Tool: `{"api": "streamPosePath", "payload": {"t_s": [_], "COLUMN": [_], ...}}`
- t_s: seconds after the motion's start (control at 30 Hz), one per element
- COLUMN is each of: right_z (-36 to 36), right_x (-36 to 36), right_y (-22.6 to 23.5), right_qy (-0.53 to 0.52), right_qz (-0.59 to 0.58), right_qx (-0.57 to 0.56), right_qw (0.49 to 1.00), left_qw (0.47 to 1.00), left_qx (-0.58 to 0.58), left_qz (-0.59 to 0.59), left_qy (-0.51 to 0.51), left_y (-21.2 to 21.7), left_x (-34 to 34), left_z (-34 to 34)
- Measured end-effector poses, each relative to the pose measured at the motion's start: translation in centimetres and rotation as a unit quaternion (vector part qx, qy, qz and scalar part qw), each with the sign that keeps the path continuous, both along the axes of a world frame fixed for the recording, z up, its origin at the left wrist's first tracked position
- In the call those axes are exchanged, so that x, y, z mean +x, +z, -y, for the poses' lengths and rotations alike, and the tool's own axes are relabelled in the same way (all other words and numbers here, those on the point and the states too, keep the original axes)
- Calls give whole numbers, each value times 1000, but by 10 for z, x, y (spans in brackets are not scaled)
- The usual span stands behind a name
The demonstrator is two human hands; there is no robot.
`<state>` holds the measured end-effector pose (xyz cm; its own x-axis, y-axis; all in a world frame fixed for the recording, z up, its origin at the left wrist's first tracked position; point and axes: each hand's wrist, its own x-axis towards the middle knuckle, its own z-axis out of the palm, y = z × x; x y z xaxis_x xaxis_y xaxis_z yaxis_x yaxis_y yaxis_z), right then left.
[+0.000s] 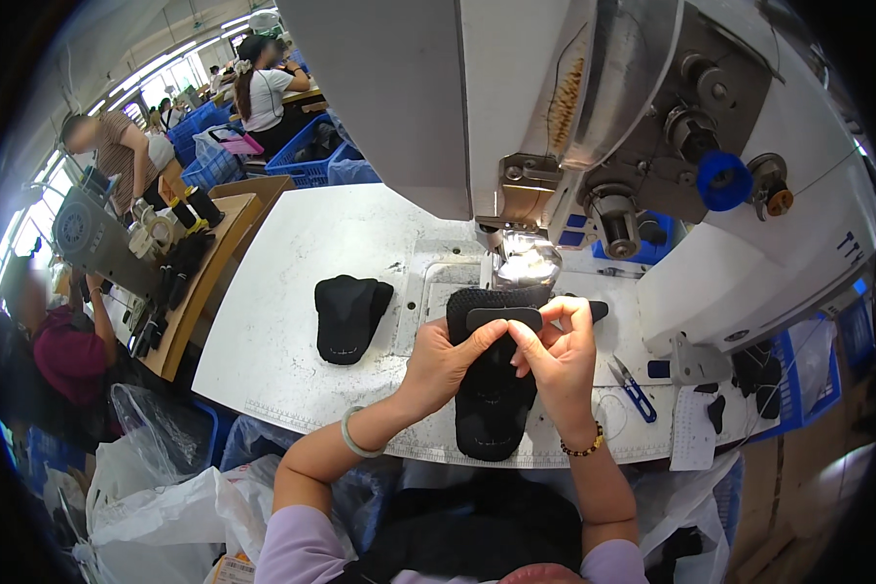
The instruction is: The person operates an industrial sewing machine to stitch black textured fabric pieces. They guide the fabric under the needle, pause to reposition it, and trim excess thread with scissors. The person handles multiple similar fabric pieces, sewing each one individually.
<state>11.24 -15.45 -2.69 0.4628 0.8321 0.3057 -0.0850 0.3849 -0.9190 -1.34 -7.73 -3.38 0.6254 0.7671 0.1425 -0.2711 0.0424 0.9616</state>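
On the white sewing table, just in front of the sewing machine's needle area, I hold a black mesh fabric piece [464, 304]. A small, smooth black patch with rounded ends [487, 316] lies across it. My left hand [443, 365] pinches the fabric and the patch's left part, thumb on top. My right hand [561, 358] pinches the patch's right end between thumb and fingers. Below my hands lies another black fabric piece [491, 428] with a small light mark near its lower edge. A similar stack of black pieces [348, 319] rests to the left.
The sewing machine's head [613, 117] looms over the table [273, 292]. Blue-handled thread snips [635, 391] lie right of my hand, near a white card [693, 428] and black scraps. Plastic bags [175, 516] hang below the left edge. Other people work at the far left.
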Motion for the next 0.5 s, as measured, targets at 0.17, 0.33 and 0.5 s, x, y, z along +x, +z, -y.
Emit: {"api": "streamPosePath", "payload": {"t_s": [0.17,0.33,0.5], "right_z": [3,20,24], "right_x": [3,26,39], "right_y": [0,-20,-35], "right_qy": [4,-165,-242], "right_qz": [24,324,663], "right_qx": [-10,47,185], "right_qw": [1000,930,684], "left_qw": [1000,999,993], "left_qx": [8,-30,-99], "left_qz": [-12,13,63], "left_qy": [9,18,14], "left_y": [0,7,16], "left_x": [-1,-2,3], "left_z": [-1,0,6]}}
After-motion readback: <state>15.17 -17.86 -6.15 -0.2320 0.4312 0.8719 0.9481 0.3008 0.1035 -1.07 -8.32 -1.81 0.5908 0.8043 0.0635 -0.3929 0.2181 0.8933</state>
